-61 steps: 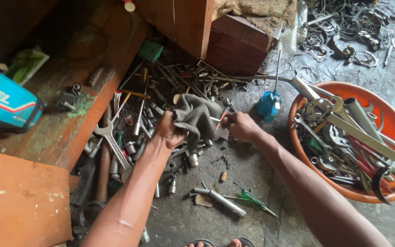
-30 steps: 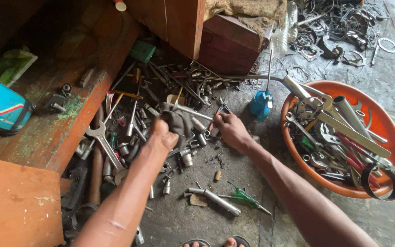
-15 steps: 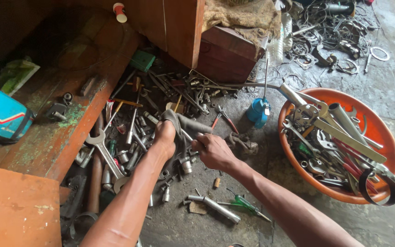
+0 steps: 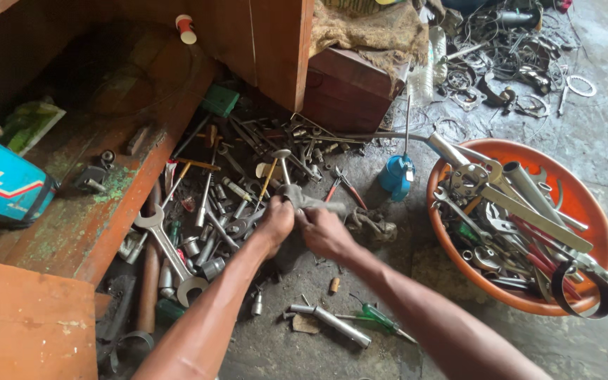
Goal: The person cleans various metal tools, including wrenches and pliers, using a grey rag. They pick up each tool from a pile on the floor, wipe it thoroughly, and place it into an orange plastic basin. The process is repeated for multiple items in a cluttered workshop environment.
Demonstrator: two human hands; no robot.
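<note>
A grey cloth rag [image 4: 311, 202], matt and grimy, is sitting in the left hand [image 4: 276, 219] and right hand [image 4: 325, 232]. Dull, oil-stained metal wrenches [image 4: 170, 257] are lying on rough concrete floor [image 4: 599, 148]. The orange basin [image 4: 585, 204] is looking like smooth plastic. Worn red-brown wood is forming the shelf [image 4: 100, 225]. Coarse burlap [image 4: 360, 32] is covering a box.

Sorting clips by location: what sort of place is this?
Probably a repair workshop's floor. Spanners and sockets lie piled on stained concrete, an orange basin holds more wrenches and pipes, and scrap metal parts lie beyond. The left hand and right hand grip a grey rag.
</note>
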